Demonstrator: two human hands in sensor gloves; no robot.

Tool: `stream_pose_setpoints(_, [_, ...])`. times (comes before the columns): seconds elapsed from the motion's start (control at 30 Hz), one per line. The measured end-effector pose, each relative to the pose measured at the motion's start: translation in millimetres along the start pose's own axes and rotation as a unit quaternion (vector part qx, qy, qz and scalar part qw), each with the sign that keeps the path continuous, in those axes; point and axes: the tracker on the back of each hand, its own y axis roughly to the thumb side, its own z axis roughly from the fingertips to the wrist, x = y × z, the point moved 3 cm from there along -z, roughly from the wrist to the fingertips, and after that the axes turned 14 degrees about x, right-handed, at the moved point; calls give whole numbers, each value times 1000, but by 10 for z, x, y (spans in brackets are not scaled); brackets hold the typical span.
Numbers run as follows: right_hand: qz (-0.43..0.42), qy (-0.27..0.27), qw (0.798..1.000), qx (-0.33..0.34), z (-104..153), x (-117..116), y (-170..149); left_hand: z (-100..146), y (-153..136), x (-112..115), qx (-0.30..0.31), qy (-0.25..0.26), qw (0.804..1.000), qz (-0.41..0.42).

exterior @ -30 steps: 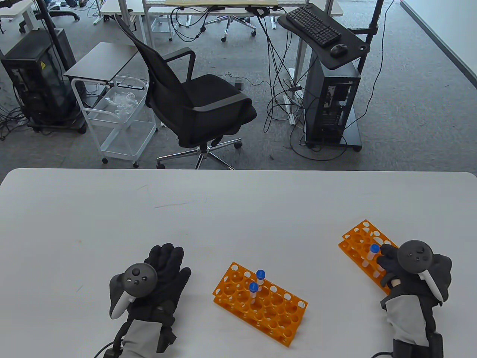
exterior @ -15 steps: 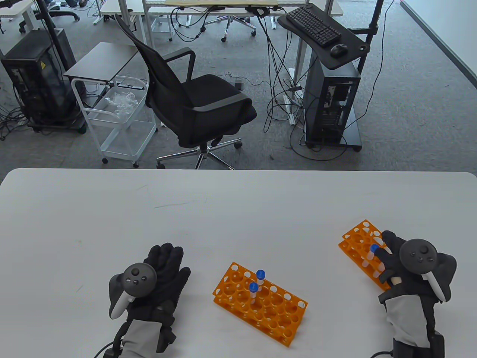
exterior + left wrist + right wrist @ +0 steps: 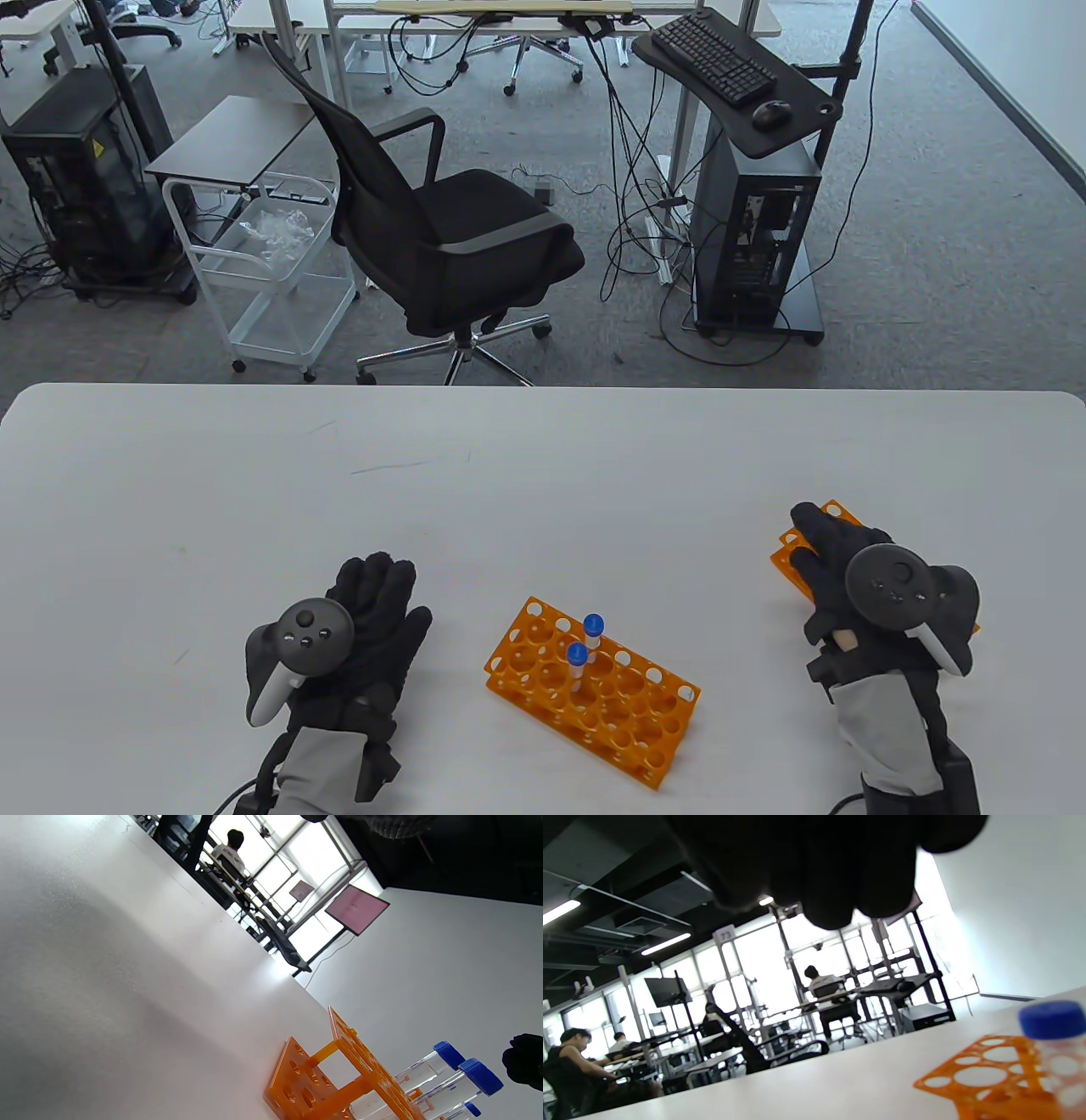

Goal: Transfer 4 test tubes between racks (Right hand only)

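Note:
My right hand point(image 3: 816, 528) lies over the right orange rack point(image 3: 789, 560) with its fingers stretched forward, and hides most of it. In the right wrist view the fingers point(image 3: 831, 878) hang at the top with nothing between them. A blue-capped test tube point(image 3: 1054, 1027) stands in that rack point(image 3: 984, 1069), apart from the fingers. The middle orange rack point(image 3: 632, 709) holds two blue-capped tubes point(image 3: 593, 625) point(image 3: 577, 654). They also show in the left wrist view point(image 3: 449, 1055) point(image 3: 479, 1075). My left hand point(image 3: 382, 586) rests flat on the table, left of the middle rack.
The white table point(image 3: 509, 492) reaches to its far edge, with an office chair point(image 3: 441, 238) and a white cart point(image 3: 271, 263) on the floor beyond it. The two racks stand about a hand's width apart.
My right hand has moved left and forward over the right rack. It now covers the tube that showed beside its fingers before. The left hand and the middle rack have not moved.

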Motion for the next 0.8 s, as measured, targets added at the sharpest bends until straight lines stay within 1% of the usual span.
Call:
stream_pose_setpoints(0.17, [8,28,998,54,-109,-137,376,-1,2,-7,2,2,1000,1])
stream_pose_setpoints(0.37, [2,49,994,97,-161,-294,665,-2,-1,-12,4,3,1000,2])
stream_pose_setpoints(0.8, [-25,111,983,141,-264,-714,1022,-1,-2,-12,5,3,1000,5])
